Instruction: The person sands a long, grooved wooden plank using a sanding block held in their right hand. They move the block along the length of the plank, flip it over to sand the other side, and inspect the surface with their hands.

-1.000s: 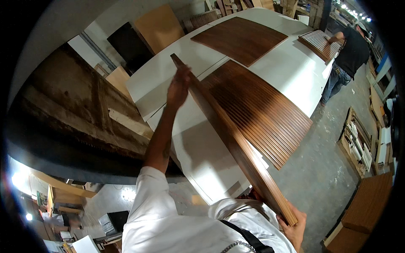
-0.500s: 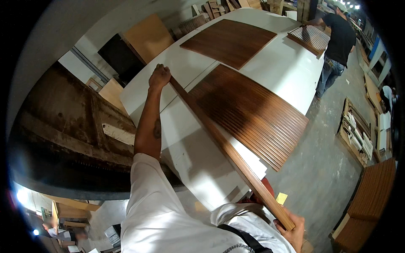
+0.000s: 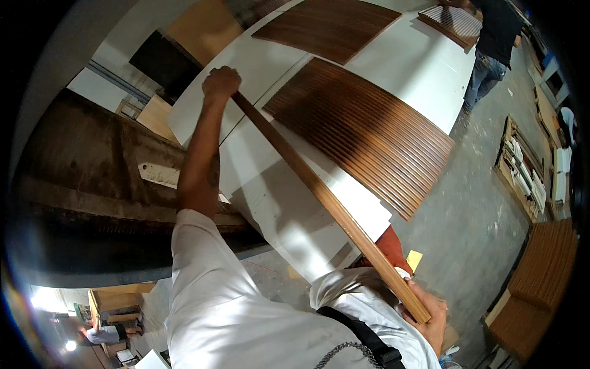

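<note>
A long brown wooden panel (image 3: 326, 203), seen edge-on as a narrow strip, slants across the view between my two hands. My left hand (image 3: 222, 83) is closed on its far end, with the arm stretched out. At the near end, beside my right hip, my right hand (image 3: 430, 307) grips the other end, fingers wrapped along the side. Just right of the wood, a ribbed brown panel (image 3: 369, 135) lies on a white table (image 3: 424, 74). Beyond it rests a smooth dark brown panel (image 3: 329, 27) on the same surface.
Another person (image 3: 491, 55) stands at the table's far right beside a slatted piece (image 3: 453, 26). Large dark machinery (image 3: 86, 166) fills the left side. Stacked ribbed brown boards (image 3: 541, 283) and a wooden frame (image 3: 519, 166) with white strips lie on the floor at right.
My view has tipped downward, so the table and panels sit higher in the picture. Both hands keep their grip, and the far end of the wood has shifted slightly left.
</note>
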`<state>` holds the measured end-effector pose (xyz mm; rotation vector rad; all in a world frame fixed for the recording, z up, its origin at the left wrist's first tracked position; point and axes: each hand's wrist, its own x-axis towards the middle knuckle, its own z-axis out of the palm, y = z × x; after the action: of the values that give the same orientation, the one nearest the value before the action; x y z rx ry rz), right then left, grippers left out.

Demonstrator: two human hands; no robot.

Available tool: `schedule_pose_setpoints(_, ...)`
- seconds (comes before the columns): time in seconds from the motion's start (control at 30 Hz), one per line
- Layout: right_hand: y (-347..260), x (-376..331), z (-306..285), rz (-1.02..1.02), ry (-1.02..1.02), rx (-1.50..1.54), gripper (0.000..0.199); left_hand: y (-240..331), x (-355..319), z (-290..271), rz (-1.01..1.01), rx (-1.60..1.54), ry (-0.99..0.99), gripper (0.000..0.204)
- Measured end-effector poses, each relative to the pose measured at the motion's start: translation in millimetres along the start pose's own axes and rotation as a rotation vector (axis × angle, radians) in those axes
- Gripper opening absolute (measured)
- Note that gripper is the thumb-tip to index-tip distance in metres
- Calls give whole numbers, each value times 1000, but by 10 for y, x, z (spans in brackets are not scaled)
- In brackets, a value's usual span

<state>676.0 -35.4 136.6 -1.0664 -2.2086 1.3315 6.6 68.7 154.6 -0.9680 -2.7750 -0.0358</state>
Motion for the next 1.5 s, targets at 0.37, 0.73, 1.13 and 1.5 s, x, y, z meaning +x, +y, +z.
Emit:
schedule_pose_setpoints(0.37, -92, 26, 13, -7, -14, 19, 53, -451, 536, 456, 47, 165, -248, 57)
schedule_pose_setpoints(0.73, -120, 10, 13, 5, -10, -32, 54, -110, -178, 213, 4, -77, -4, 49)
schedule_pose_setpoints(1.13, 149, -11, -105, -91, -148, -7, 74, -72, -273, 217, 44, -92, 53, 39)
schedule_pose_setpoints(1.5, -123, 5, -24, -120, 3, -100, 56, -177, -91, 141, 56, 168, 26, 52)
